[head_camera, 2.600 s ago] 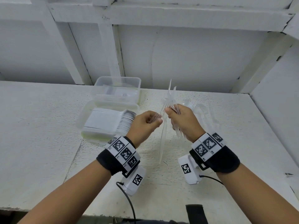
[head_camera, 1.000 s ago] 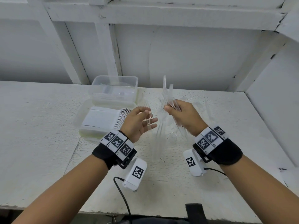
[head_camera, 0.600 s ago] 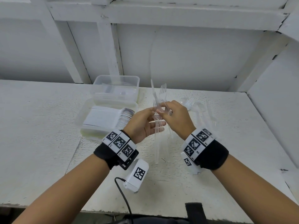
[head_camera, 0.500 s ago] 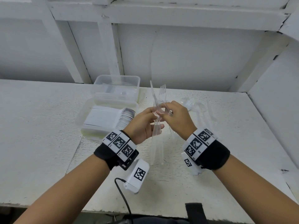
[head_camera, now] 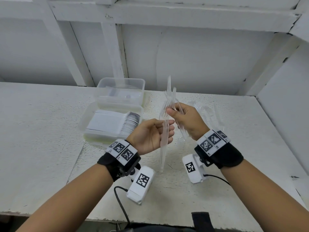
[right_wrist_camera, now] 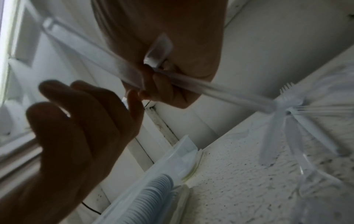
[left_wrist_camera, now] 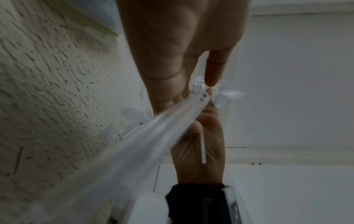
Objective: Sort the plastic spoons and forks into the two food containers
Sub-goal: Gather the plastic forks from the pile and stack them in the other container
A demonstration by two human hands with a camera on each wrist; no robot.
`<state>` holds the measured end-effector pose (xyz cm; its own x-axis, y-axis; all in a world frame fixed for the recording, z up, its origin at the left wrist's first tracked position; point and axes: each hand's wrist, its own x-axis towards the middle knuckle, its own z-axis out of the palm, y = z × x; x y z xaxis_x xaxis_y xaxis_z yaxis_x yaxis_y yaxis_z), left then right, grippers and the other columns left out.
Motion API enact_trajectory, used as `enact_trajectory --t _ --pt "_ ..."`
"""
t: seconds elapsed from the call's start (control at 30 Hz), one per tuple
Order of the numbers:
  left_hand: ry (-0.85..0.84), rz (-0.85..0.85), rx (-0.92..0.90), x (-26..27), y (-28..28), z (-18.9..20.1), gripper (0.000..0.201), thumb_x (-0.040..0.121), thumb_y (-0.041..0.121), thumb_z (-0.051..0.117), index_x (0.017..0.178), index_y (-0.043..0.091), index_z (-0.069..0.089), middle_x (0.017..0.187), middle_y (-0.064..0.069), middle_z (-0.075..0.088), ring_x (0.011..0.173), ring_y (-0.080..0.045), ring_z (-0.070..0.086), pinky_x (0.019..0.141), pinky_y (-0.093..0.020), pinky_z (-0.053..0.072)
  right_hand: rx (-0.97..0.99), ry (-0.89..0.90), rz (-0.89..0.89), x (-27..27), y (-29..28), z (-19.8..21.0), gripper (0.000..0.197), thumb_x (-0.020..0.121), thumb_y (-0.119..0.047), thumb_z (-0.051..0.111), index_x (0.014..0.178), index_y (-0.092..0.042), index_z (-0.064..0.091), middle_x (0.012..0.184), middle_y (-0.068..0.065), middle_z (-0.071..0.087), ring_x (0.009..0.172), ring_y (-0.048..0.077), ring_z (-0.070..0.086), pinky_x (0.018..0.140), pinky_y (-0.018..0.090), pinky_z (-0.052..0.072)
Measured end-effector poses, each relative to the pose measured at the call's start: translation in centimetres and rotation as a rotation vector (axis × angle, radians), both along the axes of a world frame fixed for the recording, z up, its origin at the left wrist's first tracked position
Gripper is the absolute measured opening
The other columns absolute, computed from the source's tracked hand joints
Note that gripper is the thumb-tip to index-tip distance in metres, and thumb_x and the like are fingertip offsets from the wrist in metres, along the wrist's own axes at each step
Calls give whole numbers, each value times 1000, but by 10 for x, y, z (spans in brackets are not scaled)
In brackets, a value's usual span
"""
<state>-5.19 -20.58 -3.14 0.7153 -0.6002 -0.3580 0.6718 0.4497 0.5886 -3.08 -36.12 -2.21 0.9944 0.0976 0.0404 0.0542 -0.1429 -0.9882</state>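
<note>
A clear fork (head_camera: 163, 138) has just been drawn from the bundle of forks (head_camera: 169, 97) clamped in the right hand (head_camera: 187, 121) and is pinched by the left hand (head_camera: 150, 134) above the table (head_camera: 41, 131), ready for a container (head_camera: 113, 124).

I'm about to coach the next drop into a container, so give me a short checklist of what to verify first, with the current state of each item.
1. Left hand holds a pulled-out piece: ok, fingers curled round its handle.
2. Fork or spoon: cannot tell, its head overlaps the bundle.
3. Right hand keeps the remaining bundle secure: ok, gripped and upright.
4. Piece free of the bundle: cannot tell, the clear plastic overlaps near the right thumb.
5. Near container open: ok, a neat stack already lies in it.
6. Far container open: ok, contents too faint to name.
</note>
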Motion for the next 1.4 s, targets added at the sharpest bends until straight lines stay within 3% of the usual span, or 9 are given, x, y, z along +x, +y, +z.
enact_trajectory --t 0.1,0.23,0.33,0.57,0.8,0.93,1.07,1.3,1.4 --pt "-40 4 7 0 2 1 18 73 11 74 88 2 74 86 -10 72 75 -17 72 62 -29 58 65 39 41 3 -2 2 8 89 -13 60 93 -8 64 66 -13 65 59 -5 58 58 9 44" --pt "-72 -62 16 0 5 -1 52 40 21 94 83 1 75 85 -13 73 74 -19 72 58 -28 58 114 60 93 4 1 3 6 91 -7 54 94 -7 59 49 -17 59 46 -6 54 48 5 40" --pt "-71 -40 102 -1 2 2 20 70 22 70 77 5 76 83 -11 73 71 -17 72 58 -27 58 124 67 93 4 2 3 8 91 -6 54 97 -5 59 52 -16 60 48 -6 55 51 6 41" --pt "-43 -7 155 -1 0 5 22 91 14 44 97 1 61 87 -11 73 78 -18 72 67 -28 59 -35 -22 67 6 0 -4 19 85 -14 65 104 -9 66 100 3 68 101 17 62 92 27 48" --pt "-82 -55 231 3 -1 5 19 94 11 45 92 2 62 77 -7 72 69 -14 70 66 -27 59 -119 -42 19 5 -3 -8 23 86 -17 65 107 -8 66 102 2 65 96 8 58 80 15 46" --pt "-129 86 328 8 2 0 16 94 8 49 89 1 62 80 -10 72 70 -16 70 72 -29 58 -242 -81 27 1 -9 -7 28 96 -6 44 118 -18 55 93 -17 55 72 -17 50 63 3 38" --pt "-90 238 331 14 3 -5 14 95 6 47 91 2 60 84 -11 72 76 -18 70 75 -31 56 -154 -2 36 -7 -12 -11 28 95 -4 41 116 -22 32 78 -2 53 45 -4 40 45 8 33" --pt "-97 300 346 12 -4 -5 14 94 5 48 97 -1 61 94 -15 69 87 -23 67 76 -33 56 -207 -70 -38 -16 -3 -24 14 92 -13 56 105 -13 56 85 -12 58 80 -3 55 74 8 43" --pt "-130 273 354 11 -8 -5 14 93 7 51 92 1 64 83 -9 71 78 -17 69 77 -31 56 -318 -156 -127 -16 4 -28 14 88 -18 62 102 -13 66 86 -12 50 79 -3 50 68 5 39"
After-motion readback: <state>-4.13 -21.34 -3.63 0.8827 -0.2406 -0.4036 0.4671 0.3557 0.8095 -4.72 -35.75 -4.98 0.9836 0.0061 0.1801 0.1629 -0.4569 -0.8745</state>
